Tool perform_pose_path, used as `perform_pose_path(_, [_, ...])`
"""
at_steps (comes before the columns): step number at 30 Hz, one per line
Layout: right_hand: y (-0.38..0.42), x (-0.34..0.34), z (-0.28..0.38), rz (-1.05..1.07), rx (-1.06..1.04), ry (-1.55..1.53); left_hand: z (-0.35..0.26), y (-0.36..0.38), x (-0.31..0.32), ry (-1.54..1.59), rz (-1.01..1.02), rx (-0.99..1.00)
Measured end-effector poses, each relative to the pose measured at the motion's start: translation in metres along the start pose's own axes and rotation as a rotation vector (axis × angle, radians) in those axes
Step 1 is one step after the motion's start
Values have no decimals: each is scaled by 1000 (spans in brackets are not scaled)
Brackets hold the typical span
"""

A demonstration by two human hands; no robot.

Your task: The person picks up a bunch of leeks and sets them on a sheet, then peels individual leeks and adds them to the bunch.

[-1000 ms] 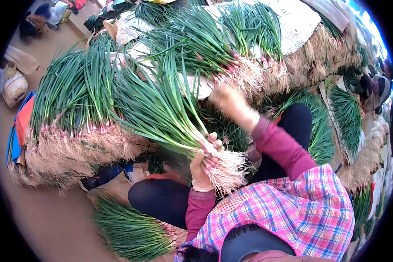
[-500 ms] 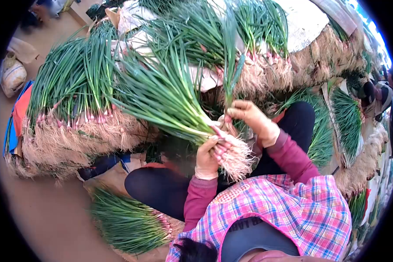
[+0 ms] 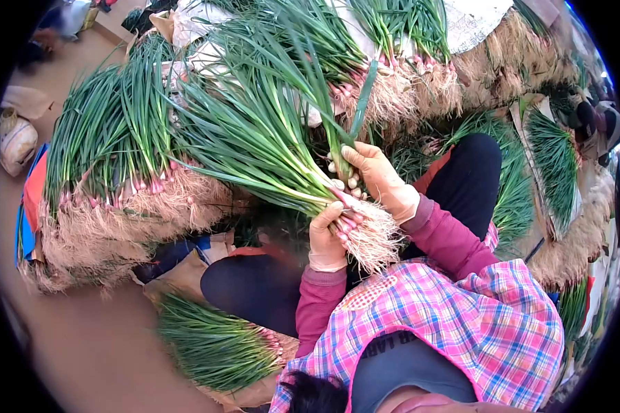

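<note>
My gloved left hand (image 3: pixel 328 241) is wrapped round a large bunch of spring onions (image 3: pixel 275 144) just above their pink bulbs. The leaves fan out toward the upper left, and the pale roots (image 3: pixel 377 241) hang toward my lap. Beside it, my gloved right hand (image 3: pixel 381 180) pinches a smaller stalk of spring onion (image 3: pixel 334 134) against the bunch's right side. Its leaves stand up beside the bunch, and one separate leaf (image 3: pixel 365 96) sticks up near my right fingertips. The pale fingertips of the left glove partly show between the stems.
Rows of spring onions with long roots lie to the left (image 3: pixel 110 138) and along the back (image 3: pixel 406 41). A smaller pile (image 3: pixel 220 341) rests on brown material at lower left. More bundles (image 3: pixel 551 172) lie at right. A white sack (image 3: pixel 17 141) sits on the brown floor (image 3: pixel 83 344).
My right hand has moved slightly up and left, bringing the smaller stalk against the bunch; its leaves now lean left. My left hand keeps its hold. The view has shifted slightly.
</note>
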State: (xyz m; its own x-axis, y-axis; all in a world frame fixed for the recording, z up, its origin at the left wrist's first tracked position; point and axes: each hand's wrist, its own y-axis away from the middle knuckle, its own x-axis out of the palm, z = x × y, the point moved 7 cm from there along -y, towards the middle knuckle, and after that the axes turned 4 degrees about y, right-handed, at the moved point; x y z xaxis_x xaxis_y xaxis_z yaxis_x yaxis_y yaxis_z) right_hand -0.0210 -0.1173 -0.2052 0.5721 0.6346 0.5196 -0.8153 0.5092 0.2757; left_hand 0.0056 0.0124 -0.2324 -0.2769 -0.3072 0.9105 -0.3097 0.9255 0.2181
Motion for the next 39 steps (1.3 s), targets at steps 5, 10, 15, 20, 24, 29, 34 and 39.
perform_pose_path(5, [-30,-72,-19,-238,-114,-403,-2,3,38,156,50,146])
perform_pose_path(10, [-17,4,-5,184,71,-109,2,4,29,173,37,100])
perform_pose_path(15, [-19,10,-17,68,132,-94,-10,7,27,107,-64,204])
perform_pose_path(20, [-17,7,-21,-46,216,-283,-2,3,10,117,-29,98])
perform_pose_path(24, [-24,-1,-52,-7,364,-417,4,5,29,248,11,98])
perform_pose_path(29, [-7,11,-18,-10,189,-241,-2,10,11,115,-97,117])
perform_pose_path(34, [15,5,-27,-38,-128,67,-8,9,13,109,-131,191])
perform_pose_path(39, [-1,-27,-10,-236,-210,130,-5,-1,31,46,-71,36])
